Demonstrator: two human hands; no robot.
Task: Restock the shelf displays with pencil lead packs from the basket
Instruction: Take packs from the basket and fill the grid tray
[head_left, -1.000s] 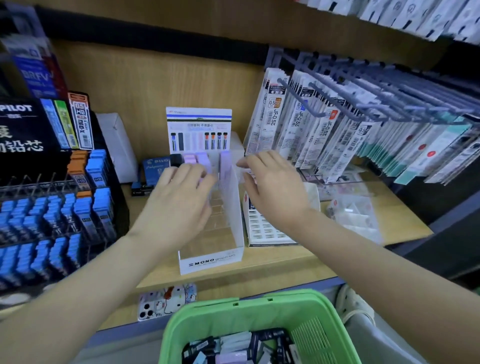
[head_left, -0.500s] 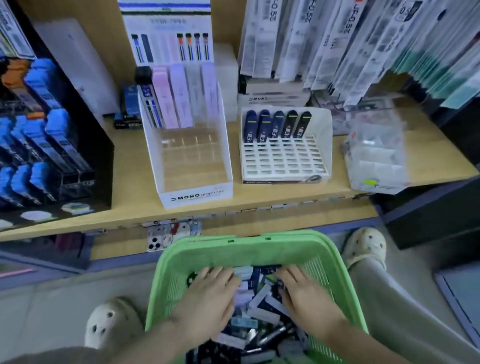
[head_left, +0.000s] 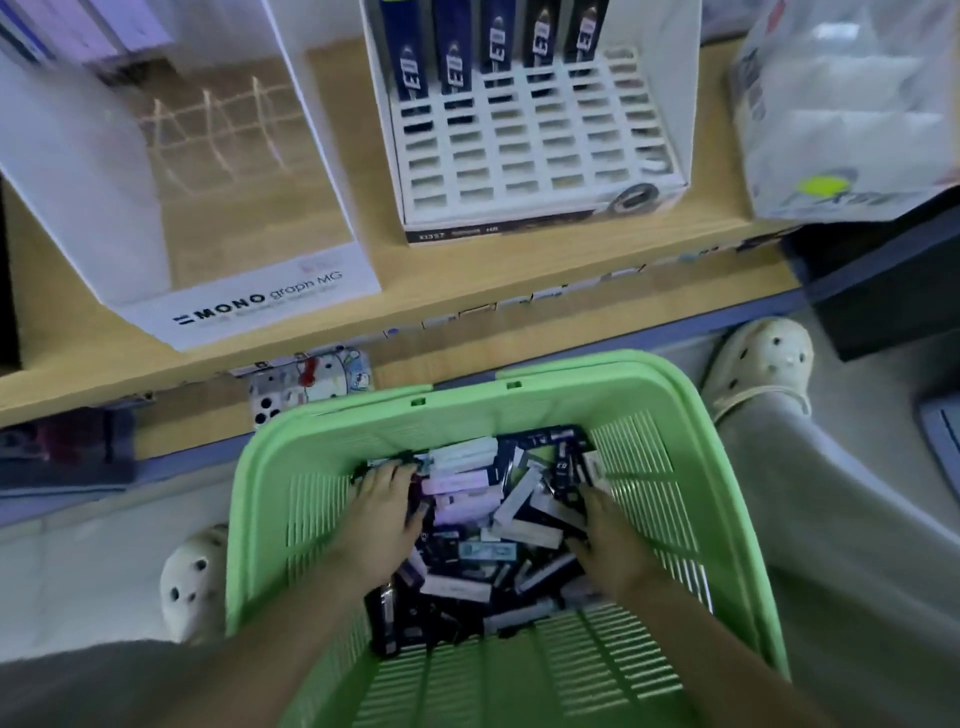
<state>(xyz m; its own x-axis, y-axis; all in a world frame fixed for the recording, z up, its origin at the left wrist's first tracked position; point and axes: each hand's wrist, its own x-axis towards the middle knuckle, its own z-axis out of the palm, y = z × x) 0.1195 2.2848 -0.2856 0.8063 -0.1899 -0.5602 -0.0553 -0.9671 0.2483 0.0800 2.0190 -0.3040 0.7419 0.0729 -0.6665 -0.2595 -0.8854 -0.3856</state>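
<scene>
Much is left, I judge: the left hand (head_left: 382, 512) and right hand (head_left: 605, 540) lie among lead packs (head_left: 467, 483) heaped in the basket (head_left: 519, 375), grip impossible to tell, while the white stand (head_left: 249, 291) and grid tray (head_left: 540, 150) on the shelf (head_left: 519, 280) show mostly bare slots.

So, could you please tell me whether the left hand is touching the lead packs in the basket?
Touching. The head view shows the left hand resting directly on the lead packs piled in the basket.

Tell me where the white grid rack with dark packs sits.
In the head view, the white grid rack sits on the wooden shelf, upper centre, right of the MONO display box and beyond the green basket.
</scene>
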